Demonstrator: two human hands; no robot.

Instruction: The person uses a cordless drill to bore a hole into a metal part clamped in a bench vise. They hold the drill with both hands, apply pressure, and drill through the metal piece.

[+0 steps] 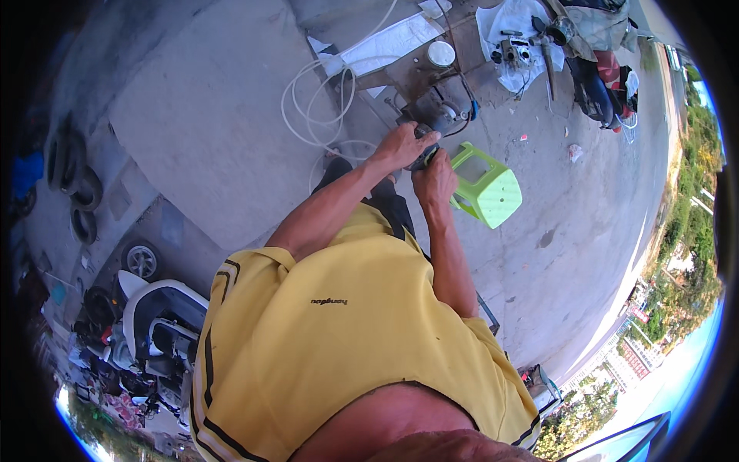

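Both hands are close together in front of my body, closed around a small dark part (422, 154) whose kind I cannot make out. My left hand (402, 146) grips it from the left, with the thumb lying along its top. My right hand (436, 181) closes on its near right side. Just beyond the hands stands a dark, greasy machine (437, 109) with a cable running up from it. A light green plastic stool (496, 196) lies tipped on its side, to the right of my right hand.
Clear hose (308, 115) lies coiled on the concrete left of the machine. A round white-topped container (441, 54) is beyond it. Metal parts (516, 50) rest on white sheeting at the far right. Tyres (83, 192) and a scooter (158, 316) stand at the left.
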